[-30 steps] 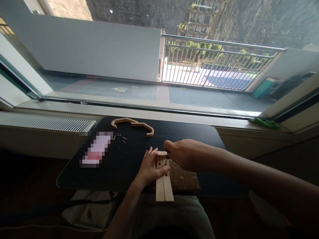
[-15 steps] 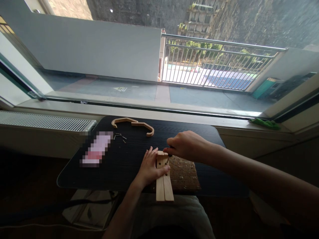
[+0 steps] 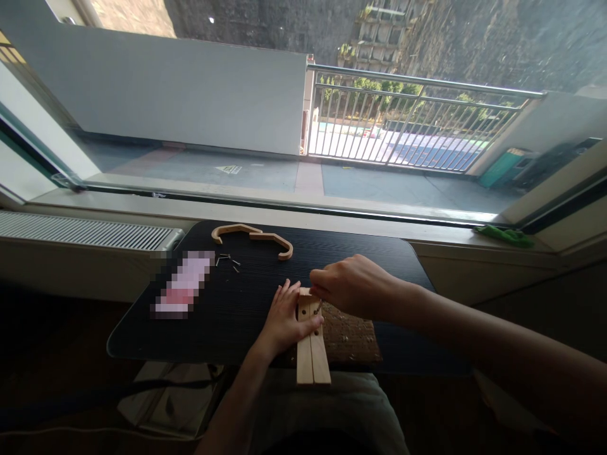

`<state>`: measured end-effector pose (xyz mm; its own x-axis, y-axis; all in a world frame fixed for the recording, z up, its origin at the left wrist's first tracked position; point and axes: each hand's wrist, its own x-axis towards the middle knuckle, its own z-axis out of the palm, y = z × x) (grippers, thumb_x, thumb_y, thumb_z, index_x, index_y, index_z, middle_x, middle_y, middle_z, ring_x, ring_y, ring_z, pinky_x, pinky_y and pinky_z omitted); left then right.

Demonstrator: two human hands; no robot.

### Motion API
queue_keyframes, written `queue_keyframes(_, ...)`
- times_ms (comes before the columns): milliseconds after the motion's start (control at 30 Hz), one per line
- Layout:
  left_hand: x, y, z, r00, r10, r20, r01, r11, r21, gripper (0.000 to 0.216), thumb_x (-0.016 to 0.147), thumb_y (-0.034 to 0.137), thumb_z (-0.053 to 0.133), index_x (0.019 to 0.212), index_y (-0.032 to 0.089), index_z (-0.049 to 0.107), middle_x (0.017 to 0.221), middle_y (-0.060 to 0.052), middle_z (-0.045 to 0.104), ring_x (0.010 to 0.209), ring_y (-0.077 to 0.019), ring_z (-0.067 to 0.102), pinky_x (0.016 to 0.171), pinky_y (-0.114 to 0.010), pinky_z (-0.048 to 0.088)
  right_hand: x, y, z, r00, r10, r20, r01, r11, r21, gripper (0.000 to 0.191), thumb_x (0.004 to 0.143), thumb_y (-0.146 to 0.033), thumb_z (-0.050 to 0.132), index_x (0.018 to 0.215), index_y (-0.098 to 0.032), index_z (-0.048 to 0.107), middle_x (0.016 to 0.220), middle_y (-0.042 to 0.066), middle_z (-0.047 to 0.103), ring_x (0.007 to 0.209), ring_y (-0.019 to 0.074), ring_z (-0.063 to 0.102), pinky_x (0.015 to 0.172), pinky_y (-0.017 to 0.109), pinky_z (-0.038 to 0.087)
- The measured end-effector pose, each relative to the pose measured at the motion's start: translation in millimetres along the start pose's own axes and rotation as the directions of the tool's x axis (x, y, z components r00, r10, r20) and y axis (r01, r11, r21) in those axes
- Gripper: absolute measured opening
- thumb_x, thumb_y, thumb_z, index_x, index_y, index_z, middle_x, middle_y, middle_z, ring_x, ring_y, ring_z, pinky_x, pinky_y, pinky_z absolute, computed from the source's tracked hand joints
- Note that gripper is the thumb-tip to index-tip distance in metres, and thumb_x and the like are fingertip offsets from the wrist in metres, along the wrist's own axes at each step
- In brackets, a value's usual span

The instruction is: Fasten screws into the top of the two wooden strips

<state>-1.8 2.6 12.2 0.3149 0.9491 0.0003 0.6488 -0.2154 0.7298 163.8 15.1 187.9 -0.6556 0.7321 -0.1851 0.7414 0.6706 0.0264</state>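
Observation:
Two wooden slats (image 3: 313,347) lie side by side on a brown perforated board (image 3: 349,335) at the near edge of the black table (image 3: 227,303). My left hand (image 3: 287,319) lies over the slats' far end, fingers spread, thumb across the wood. My right hand (image 3: 351,285) hovers just above that end, fingers pinched on a small dark tool or screw whose tip (image 3: 318,307) points down at the right slat.
A curved wooden piece (image 3: 253,239) lies at the table's far side, with several small screws (image 3: 228,260) beside it. A pink blurred item (image 3: 184,283) rests on the left. A radiator (image 3: 85,232) and window sill run behind. A green cloth (image 3: 505,235) sits on the sill.
My right hand rose and shifted right half a second ago, then came back down and left over the slats' far end. My left hand and the slats stayed put.

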Motion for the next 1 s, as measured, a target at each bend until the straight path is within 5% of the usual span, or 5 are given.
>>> queue_keyframes(400, 0.0, -1.8, 1.7, 1.0, 0.003, -0.002, -0.003, 1.0, 0.01, 0.071, 0.073, 0.048, 0.074, 0.133, 0.015, 0.055, 0.151, -0.017, 0.046, 0.149, -0.0395, 0.024, 0.121, -0.06, 0.015, -3.3, 1.9, -14.6, 0.983, -0.044, 0.178, 0.031, 0.996, 0.08, 0.014, 0.096, -0.027, 0.049, 0.104, -0.019, 0.057, 0.083, 0.007, 0.073, 0.065, 0.0224, 0.067, 0.051, 0.03, 0.029)
queue_keyframes(833, -0.7, 1.6, 0.4, 1.0, -0.013, -0.002, 0.013, 1.0, -0.011, 0.064, 0.072, 0.044, 0.075, 0.128, 0.018, 0.057, 0.15, -0.016, 0.048, 0.149, -0.0388, 0.024, 0.121, -0.058, 0.015, 3.6, -5.8, -9.1, 0.996, -0.019, 0.082, 0.032, 0.985, -0.168, 0.032, 0.103, -0.036, 0.044, 0.087, -0.016, 0.064, 0.069, 0.01, 0.072, 0.067, 0.0243, 0.071, 0.051, 0.027, 0.028)
queue_keyframes(1000, -0.6, 0.5, 0.0, 1.0, 0.002, 0.002, -0.002, 1.0, -0.003, 0.067, 0.072, 0.045, 0.075, 0.13, 0.016, 0.056, 0.15, -0.017, 0.048, 0.148, -0.0399, 0.025, 0.121, -0.06, 0.015, -4.6, -9.9, -10.7, 1.0, -0.01, 0.013, 0.01, 0.999, -0.033, 0.024, 0.1, -0.036, 0.043, 0.099, -0.016, 0.057, 0.082, 0.007, 0.072, 0.064, 0.0216, 0.068, 0.048, 0.029, 0.023)
